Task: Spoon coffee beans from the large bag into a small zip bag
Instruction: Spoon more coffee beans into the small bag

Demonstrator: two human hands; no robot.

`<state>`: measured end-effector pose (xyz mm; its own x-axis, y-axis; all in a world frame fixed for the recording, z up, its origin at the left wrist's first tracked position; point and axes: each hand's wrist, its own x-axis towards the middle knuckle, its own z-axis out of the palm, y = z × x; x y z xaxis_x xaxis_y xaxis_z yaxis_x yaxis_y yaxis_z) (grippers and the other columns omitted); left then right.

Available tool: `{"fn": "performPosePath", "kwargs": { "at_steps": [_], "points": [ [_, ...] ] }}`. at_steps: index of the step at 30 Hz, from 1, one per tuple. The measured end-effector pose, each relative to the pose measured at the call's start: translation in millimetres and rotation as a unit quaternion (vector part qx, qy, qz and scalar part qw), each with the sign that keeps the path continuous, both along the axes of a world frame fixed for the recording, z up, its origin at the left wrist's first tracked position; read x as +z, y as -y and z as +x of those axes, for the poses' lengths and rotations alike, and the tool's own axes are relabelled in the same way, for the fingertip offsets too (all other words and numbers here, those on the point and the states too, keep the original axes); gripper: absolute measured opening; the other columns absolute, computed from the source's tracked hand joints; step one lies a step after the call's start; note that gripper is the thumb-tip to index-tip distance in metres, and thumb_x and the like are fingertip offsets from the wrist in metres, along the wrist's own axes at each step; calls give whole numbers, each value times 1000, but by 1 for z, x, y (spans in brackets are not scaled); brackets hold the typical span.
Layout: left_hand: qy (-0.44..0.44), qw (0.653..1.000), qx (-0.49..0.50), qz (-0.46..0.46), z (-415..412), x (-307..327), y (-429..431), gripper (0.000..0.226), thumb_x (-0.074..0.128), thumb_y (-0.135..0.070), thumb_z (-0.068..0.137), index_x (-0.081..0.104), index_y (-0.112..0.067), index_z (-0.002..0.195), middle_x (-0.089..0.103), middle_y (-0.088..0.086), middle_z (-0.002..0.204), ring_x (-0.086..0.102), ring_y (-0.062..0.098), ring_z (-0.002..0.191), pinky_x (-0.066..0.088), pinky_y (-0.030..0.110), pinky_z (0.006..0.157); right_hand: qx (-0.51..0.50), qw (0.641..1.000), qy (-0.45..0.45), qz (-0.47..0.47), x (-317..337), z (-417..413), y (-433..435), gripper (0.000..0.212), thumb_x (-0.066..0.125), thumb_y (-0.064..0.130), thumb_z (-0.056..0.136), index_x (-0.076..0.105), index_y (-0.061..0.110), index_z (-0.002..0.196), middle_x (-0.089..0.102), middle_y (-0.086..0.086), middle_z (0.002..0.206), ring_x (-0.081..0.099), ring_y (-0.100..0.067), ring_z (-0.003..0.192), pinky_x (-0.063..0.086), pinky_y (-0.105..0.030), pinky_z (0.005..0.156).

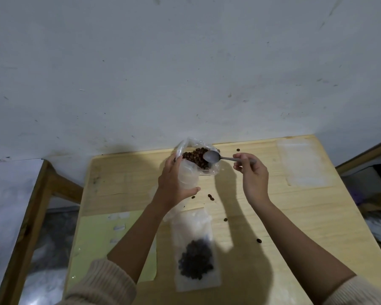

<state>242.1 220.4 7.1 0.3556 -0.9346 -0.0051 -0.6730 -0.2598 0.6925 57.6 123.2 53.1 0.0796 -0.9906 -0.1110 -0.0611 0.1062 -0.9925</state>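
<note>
Wooden table [273, 205], grey wall [185, 62]. Your left hand [174, 183] is gripping a floppy small bag [186, 176] beside the big bag [215, 169] at the far edge; keep holding near its mouth. Your right hand [253, 177] is pinching the light spoon [212, 156] over the beans [193, 156].

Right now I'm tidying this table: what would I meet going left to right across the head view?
From the left: yellow-green sheet → left hand gripping a small zip bag → large bag of beans → right hand holding the spoon → clear empty bags. Left out: the filled zip bag, which overlaps.
</note>
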Motion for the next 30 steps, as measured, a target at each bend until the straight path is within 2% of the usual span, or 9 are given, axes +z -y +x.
{"fn": "performPosePath", "kwargs": {
  "at_steps": [2,5,9,13,18,21,25,30],
  "points": [
    [-7,1000,-7,-14,1,-2,0,109,67,-63,54,32,-8,141,23,11,148,28,24,137,40,53,101,43,996,-72,-34,-12,5,-6,19,48,17,97,67,17,95,65,2,86,61,-11,79,50,-25,80],
    [-19,999,-16,-28,2,-3,-1,105,67,-61,57,33,-8,141,24,10,146,29,22,136,41,51,101,63,993,-89,-32,-25,15,-15,20,47,15,97,67,15,101,66,2,93,62,-5,85,48,-20,81],
    [-39,999,-18,-13,4,-2,0,105,69,-60,55,32,-13,141,22,1,144,29,15,134,41,47,102,11,997,-31,74,-38,29,-21,23,44,12,98,66,6,93,65,3,81,61,-8,76,51,-29,83],
    [-38,999,-10,19,3,-3,1,105,71,-59,53,31,-18,141,19,-7,144,28,11,132,41,46,103,2,985,53,165,-40,44,-19,24,45,9,96,65,8,83,63,-7,76,60,-15,70,52,-28,82],
    [-17,1000,0,23,2,-3,1,104,76,-54,54,32,-21,141,21,-9,144,33,10,130,44,46,98,-24,978,99,181,-34,40,-8,24,43,7,97,63,5,83,63,-11,76,59,-17,67,53,-25,77],
    [0,1000,3,26,1,-3,2,105,75,-56,52,32,-19,141,23,-4,145,36,15,129,46,48,95,-48,974,133,176,-24,28,1,26,44,4,96,60,7,75,62,-9,76,58,-14,62,53,-16,65],
    [15,999,-5,34,1,-3,3,110,72,-63,51,30,-16,142,22,0,146,37,18,129,46,48,93,-54,975,152,155,-9,12,10,25,45,2,94,60,6,75,62,-10,77,59,-11,58,52,-16,61],
    [41,999,-6,36,2,-3,5,108,85,-46,56,30,-12,143,23,4,148,35,21,132,45,50,94,-36,975,168,138,6,1,10,23,44,2,94,61,3,78,63,-14,82,59,-9,54,53,-17,62]
  ]
}}
